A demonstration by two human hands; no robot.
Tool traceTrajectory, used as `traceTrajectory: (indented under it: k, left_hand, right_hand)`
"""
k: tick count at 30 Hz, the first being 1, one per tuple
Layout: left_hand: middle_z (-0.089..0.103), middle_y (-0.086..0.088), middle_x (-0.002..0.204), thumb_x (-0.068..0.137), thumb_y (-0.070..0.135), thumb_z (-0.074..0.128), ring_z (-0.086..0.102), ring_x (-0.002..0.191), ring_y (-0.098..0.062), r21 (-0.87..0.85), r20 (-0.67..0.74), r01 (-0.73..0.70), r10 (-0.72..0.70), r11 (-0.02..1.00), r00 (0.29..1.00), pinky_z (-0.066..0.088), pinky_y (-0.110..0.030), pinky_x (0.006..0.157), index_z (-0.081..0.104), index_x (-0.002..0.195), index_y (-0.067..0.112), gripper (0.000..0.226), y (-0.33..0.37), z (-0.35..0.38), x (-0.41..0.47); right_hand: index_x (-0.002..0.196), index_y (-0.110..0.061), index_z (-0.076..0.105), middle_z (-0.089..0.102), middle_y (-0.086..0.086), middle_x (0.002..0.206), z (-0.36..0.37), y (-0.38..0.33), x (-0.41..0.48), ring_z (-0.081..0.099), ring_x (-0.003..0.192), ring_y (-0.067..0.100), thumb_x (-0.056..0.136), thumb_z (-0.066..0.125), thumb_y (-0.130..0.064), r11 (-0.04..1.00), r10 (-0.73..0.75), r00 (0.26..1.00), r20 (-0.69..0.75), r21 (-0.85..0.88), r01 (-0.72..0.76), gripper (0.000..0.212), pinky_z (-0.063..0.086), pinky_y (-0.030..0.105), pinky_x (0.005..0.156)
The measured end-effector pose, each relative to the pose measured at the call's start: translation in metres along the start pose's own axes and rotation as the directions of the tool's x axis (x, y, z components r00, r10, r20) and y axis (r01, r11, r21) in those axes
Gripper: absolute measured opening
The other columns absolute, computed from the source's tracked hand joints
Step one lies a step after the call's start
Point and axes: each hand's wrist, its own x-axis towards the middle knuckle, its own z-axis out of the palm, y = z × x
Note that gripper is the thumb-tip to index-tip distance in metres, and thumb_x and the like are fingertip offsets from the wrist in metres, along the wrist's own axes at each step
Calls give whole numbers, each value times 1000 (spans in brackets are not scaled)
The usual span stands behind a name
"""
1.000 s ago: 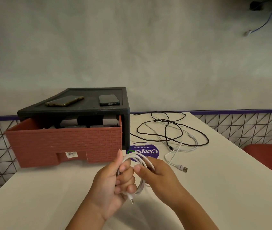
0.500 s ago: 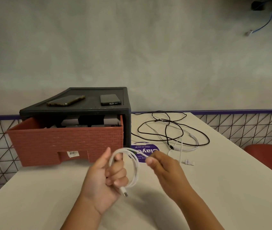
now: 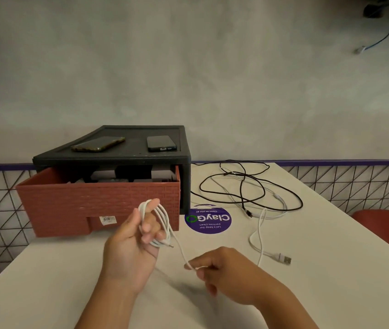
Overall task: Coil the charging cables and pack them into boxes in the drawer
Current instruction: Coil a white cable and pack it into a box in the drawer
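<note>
Lower centre of the frame: white cable (image 3: 163, 216), several loops wound round the curled fingers of the left hand (image 3: 129, 245). Its free strand slants down-right to the right hand (image 3: 229, 274), pinched at thumb and forefinger, hands apart. USB plug (image 3: 283, 259) lies further right on the table (image 3: 331, 293). Open drawer (image 3: 93, 200) sits just behind the coil, unobstructed. Black cable (image 3: 248, 186) lies tangled at centre right, untouched.

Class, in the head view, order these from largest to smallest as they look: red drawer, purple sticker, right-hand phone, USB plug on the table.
1. red drawer
2. purple sticker
3. right-hand phone, though it lies farther back, so its true size is unsure
4. USB plug
</note>
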Motion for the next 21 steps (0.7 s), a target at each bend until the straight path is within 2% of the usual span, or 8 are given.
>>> traceTrajectory:
  k: [2, 5, 8, 11, 14, 16, 18, 21]
  left_hand:
    - [43, 3, 51, 98, 16, 32, 34, 41, -7, 218, -18, -59, 64, 974, 998, 43, -23, 49, 62, 104, 2, 33, -9, 4, -3]
    - [49, 4, 53, 98, 19, 38, 39, 47, -5, 544, 81, -151, 128, 825, 989, 42, -20, 53, 58, 105, 15, 21, -24, 7, -9]
    - [53, 9, 58, 97, 28, 37, 42, 53, -3, 700, 223, -229, 98, 677, 970, 43, -18, 53, 58, 99, 18, 22, -36, 12, -15]
    - [54, 17, 60, 100, 19, 34, 45, 56, 0, 826, 266, -260, 62, 500, 962, 39, -12, 57, 55, 86, 20, 25, -41, 12, -18]
    - [53, 16, 56, 99, 16, 38, 44, 54, 1, 854, 280, -261, 25, 449, 960, 37, -13, 55, 50, 74, 19, 28, -39, 17, -22]
    - [51, 11, 54, 97, 29, 41, 44, 53, -3, 819, 256, -210, -12, 534, 967, 37, -13, 53, 50, 72, 12, 32, -38, 19, -23]
    - [47, 5, 50, 91, 51, 43, 41, 49, -6, 787, 271, -170, -85, 593, 959, 35, -15, 50, 53, 66, 17, 43, -36, 21, -24]
    - [37, 5, 44, 81, 47, 40, 35, 44, -8, 781, 341, -161, -197, 604, 919, 33, -19, 48, 66, 60, 32, 37, -32, 25, -26]
  right_hand:
    - [111, -30, 68, 55, -13, 48, 0, -4, -2, 52, 51, -3, 93, 52, -18, 999, -22, 998, 61, 24, 21, 27, 39, 7, 60]
    - [115, -25, 67, 56, -12, 53, -1, -10, -6, 47, 43, -3, 92, 53, -17, 994, -54, 986, 157, 101, 39, 27, 35, 4, 52]
    - [114, -19, 67, 56, -4, 59, -3, -11, -8, 41, 34, 1, 92, 53, -14, 984, -81, 968, 239, 174, 39, 26, 35, 9, 44]
    - [97, -17, 71, 54, -8, 52, -5, -12, -11, 41, 39, 3, 89, 55, -11, 973, -125, 967, 221, 219, 76, 18, 37, 12, 46]
    - [74, -9, 68, 54, -12, 52, -14, -14, -14, 46, 48, 0, 86, 59, -2, 929, -157, 985, 71, 349, 122, 17, 37, 11, 52]
    - [64, -10, 58, 51, -14, 45, -19, -13, -15, 42, 43, -2, 84, 62, 2, 882, -144, 987, -63, 444, 158, 24, 33, 7, 49]
    - [58, -15, 54, 45, -12, 43, -20, -9, -12, 34, 42, 2, 78, 71, -6, 855, -110, 968, -226, 475, 208, 28, 31, 13, 48]
    - [54, -16, 57, 50, 7, 50, -19, -4, -5, 41, 52, 15, 63, 83, -28, 833, -72, 900, -429, 470, 290, 30, 35, 28, 55]
